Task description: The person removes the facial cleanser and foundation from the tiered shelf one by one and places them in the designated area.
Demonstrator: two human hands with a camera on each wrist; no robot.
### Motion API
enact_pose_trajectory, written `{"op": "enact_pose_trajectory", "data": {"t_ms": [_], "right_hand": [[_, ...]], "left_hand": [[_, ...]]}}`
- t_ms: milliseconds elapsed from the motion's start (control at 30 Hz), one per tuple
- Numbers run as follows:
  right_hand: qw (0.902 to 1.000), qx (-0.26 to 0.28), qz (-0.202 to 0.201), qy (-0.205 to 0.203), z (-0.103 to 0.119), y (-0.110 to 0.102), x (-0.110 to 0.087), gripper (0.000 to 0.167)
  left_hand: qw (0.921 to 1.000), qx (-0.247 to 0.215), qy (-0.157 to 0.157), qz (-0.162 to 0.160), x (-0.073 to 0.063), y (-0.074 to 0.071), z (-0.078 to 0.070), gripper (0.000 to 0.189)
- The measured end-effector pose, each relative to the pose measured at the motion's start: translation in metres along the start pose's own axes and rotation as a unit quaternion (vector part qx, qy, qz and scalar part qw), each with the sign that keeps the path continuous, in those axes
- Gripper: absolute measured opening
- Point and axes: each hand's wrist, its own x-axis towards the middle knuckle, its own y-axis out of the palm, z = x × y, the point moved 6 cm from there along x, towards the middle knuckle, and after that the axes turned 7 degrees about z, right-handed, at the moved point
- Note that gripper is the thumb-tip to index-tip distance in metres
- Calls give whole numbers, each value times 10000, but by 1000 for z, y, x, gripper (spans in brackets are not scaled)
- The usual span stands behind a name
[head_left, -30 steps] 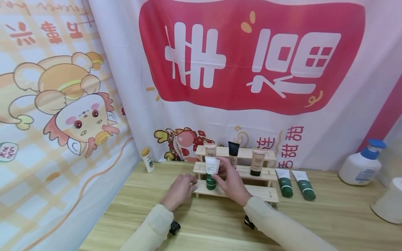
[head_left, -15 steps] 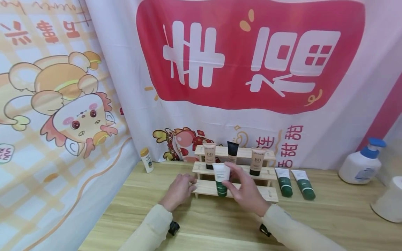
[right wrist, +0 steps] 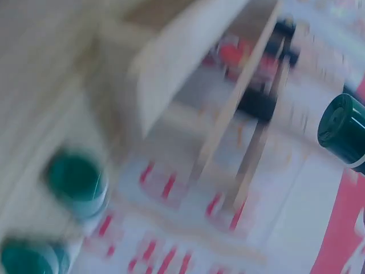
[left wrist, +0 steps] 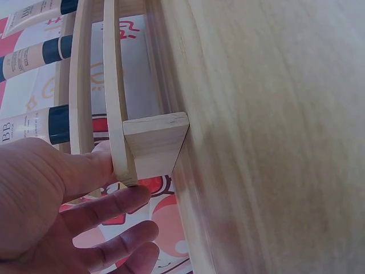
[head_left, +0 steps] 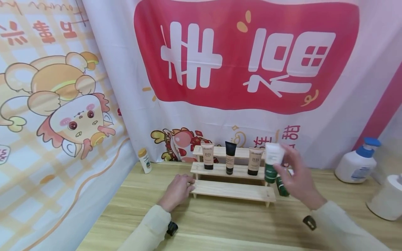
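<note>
Head view, left hand: grip pinches left edge of pale wooden three-tier stand
Right hand: grip holds white-and-green squeeze tube near stand's right edge

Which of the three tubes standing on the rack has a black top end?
The middle tube: its top end is black, whereas the left BB tube and right BB tube have beige ones.

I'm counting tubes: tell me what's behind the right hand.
In the head view, part of a green tube shows; the right hand and held tube mostly cover the rest. The right wrist view shows a second tube beside it.
</note>
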Motion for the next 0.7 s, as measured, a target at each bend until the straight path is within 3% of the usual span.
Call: {"op": "enact_pose_trajectory", "data": {"t_ms": [133,267,433,533,700], "right_hand": [[9944,-660,125,816,-31,-31,-3,87],[9786,-1021,403,1738,-59,-54,-11,81],[9500,-1203,993,2707,-101,-70,-32,77],[9270,-1138,1429,3274,-130,-75,-48,74],[8939,-1154,2147,3761,-167,-80,-71,72]], "left_hand": [[10000,-9,6,30,0,0,0,18],[10000,-10,-24,45,0,-1,0,18],[9999,-2,-109,72,0,0,1,18],[9999,0,-119,74,0,0,1,18],[9999,-27,-122,94,0,0,1,18]]}}
